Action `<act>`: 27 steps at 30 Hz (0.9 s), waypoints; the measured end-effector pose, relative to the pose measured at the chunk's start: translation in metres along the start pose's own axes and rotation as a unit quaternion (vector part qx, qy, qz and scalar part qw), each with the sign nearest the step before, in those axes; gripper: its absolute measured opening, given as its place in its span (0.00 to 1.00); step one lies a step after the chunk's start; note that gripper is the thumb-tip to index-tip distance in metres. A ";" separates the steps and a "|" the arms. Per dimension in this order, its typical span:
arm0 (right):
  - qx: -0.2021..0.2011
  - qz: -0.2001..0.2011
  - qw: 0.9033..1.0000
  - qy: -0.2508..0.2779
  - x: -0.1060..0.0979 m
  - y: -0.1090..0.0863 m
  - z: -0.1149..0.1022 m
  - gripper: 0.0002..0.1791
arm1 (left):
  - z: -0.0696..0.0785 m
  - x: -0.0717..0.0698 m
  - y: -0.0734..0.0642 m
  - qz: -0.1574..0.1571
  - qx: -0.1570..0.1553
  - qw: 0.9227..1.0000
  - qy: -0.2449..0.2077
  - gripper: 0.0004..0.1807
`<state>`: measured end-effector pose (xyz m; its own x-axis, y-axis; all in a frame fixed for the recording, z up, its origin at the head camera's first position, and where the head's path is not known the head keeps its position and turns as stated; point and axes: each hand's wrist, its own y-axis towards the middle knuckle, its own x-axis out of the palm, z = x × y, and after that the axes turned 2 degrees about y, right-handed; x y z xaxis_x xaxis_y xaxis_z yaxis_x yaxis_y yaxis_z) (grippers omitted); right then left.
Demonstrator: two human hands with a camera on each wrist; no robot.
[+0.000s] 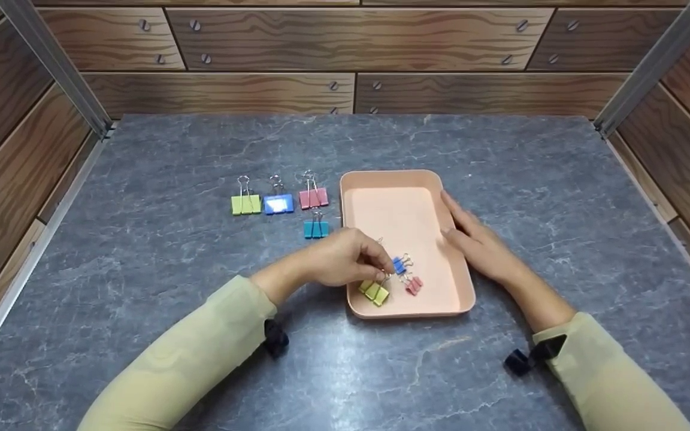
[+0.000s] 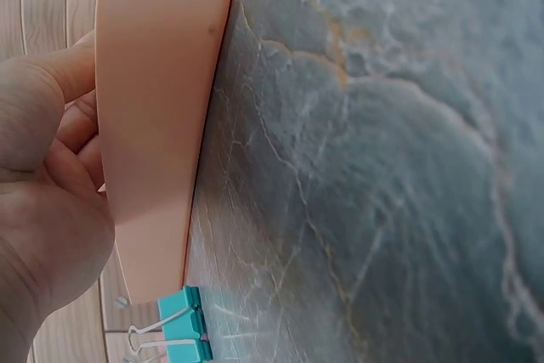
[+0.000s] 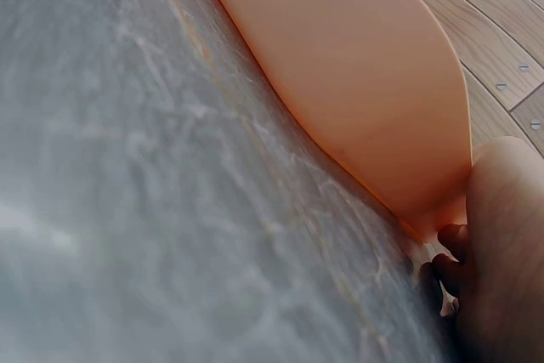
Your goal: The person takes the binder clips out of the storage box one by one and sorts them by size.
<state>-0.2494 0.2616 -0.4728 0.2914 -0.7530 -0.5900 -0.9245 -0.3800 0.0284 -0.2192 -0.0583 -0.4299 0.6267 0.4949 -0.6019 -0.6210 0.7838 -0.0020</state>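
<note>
A shallow peach tray (image 1: 388, 206) lies on the table with small binder clips in its near half. My left hand (image 1: 345, 257) reaches over the tray's left rim and pinches the wire handle of a yellow-green binder clip (image 1: 374, 293). Close by inside lie a small blue binder clip (image 1: 400, 265) and a small pink binder clip (image 1: 414, 285). A bit of wire handle shows behind my left fingers; its clip is hidden. At the tray's right side, my right hand (image 1: 480, 245) holds the wall, thumb at the rim and fingers along the outside.
Left of the tray stand larger binder clips: a yellow-green one (image 1: 246, 205), a blue one (image 1: 278, 204) and a pink one (image 1: 313, 198) in a row. A teal binder clip (image 1: 316, 229) sits nearer, beside the tray. Wood-patterned panels (image 1: 357, 39) border the marbled table (image 1: 201, 149).
</note>
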 end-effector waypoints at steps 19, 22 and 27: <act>-0.004 0.006 1.000 -0.009 0.000 -0.001 0.000 0.37 | 0.008 -0.014 -0.002 0.027 0.004 0.999 -0.046 0.09; -0.003 0.006 1.000 -0.010 0.000 0.000 0.001 0.37 | 0.011 -0.019 -0.003 0.037 0.001 0.998 -0.054 0.10; 0.001 0.003 1.000 -0.011 -0.001 0.000 0.001 0.37 | 0.019 -0.034 -0.008 0.065 0.005 0.996 -0.059 0.10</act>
<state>-0.2501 0.2629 -0.4730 0.2798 -0.7440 -0.6068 -0.9272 -0.3734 0.0304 -0.2263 -0.0744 -0.3949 0.5926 0.6325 -0.4988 -0.6964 0.7135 0.0773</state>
